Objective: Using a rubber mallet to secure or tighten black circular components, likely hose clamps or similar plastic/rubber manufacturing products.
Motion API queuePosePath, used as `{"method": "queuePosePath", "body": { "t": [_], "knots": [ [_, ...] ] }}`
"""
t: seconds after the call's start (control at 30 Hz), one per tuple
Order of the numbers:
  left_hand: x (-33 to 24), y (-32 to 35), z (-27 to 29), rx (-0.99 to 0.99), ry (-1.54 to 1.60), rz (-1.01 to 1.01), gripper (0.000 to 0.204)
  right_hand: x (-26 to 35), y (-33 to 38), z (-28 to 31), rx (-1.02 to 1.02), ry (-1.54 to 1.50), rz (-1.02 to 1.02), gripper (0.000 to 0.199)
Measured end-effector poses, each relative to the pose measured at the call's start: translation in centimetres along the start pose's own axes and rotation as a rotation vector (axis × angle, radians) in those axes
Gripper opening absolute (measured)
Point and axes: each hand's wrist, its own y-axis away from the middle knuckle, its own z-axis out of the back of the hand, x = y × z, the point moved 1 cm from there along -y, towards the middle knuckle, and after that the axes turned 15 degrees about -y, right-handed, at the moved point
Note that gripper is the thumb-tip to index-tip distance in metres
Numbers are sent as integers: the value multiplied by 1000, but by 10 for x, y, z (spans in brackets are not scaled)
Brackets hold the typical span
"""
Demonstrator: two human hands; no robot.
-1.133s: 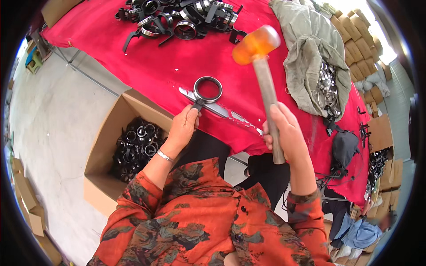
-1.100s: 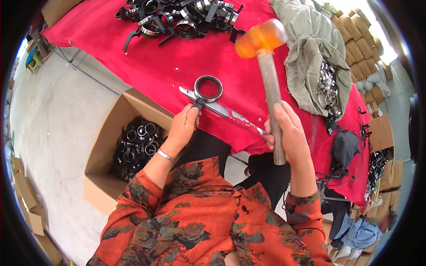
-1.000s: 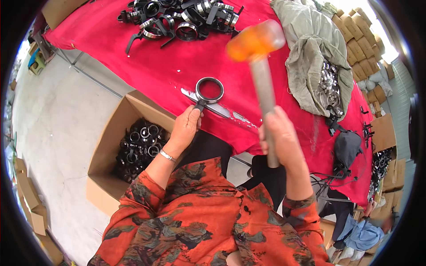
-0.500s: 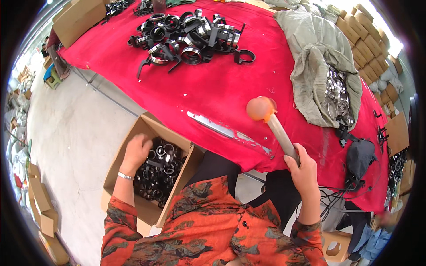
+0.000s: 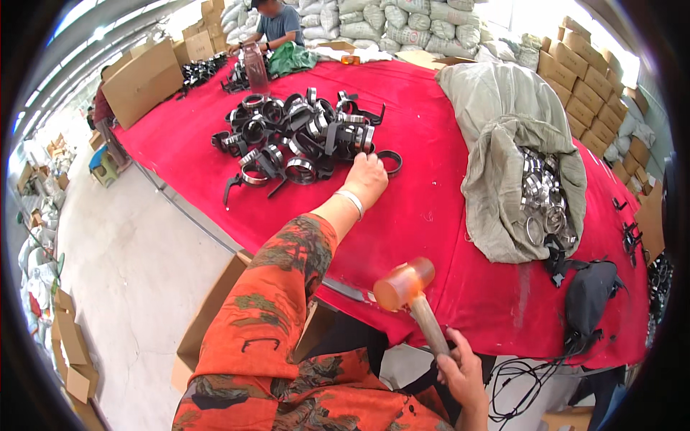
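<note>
My left hand [image 5: 368, 179], a bracelet at its wrist, reaches across to the right edge of a pile of black ring clamps with silver metal bands [image 5: 295, 133]. Its fingers are closed at a single black ring clamp [image 5: 391, 161], whose ring shows just to the right of the fingers; the fingertips are hidden. Near the table's front edge, my right hand [image 5: 462, 370] grips the handle of a mallet [image 5: 405, 284] with a translucent orange head. The head is tilted up to the left, over the red cloth.
A red-covered table [image 5: 424, 215] spans the scene. At right lies an open grey-green sack [image 5: 489, 187] of metal rings, beside a black pouch [image 5: 593, 294]. A cardboard box [image 5: 208, 316] stands below my left arm. Far off, a person [image 5: 279, 29] works near a tall reddish bottle [image 5: 255, 68].
My left hand has left the cardboard box and moved up to the clamp pile. The mallet in my right hand is lower and nearer my body. The view has tilted upward.
</note>
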Motion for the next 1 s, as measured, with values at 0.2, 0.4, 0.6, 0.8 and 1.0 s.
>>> {"method": "queuePosePath", "body": {
  "t": [0.2, 0.4, 0.6, 0.8, 1.0],
  "knots": [
    [-3, 47, 31, -64, 403, 150, 8, -23, 11, 4, 192, -349, -179, 52],
    [6, 140, 92, 183, 1047, 382, 28, -41, 9, 0, 184, -591, -269, 49],
    [-9, 227, 84, 447, 1786, 622, 32, -30, 14, -20, 39, -345, -225, 49],
    [-62, 284, 51, 46, 2058, 754, 28, -6, 8, -36, -70, 221, 27, 29],
    [-74, 268, 46, 17, 2089, 716, 30, 42, -1, -66, 86, 107, 133, 29]
  ]
}}
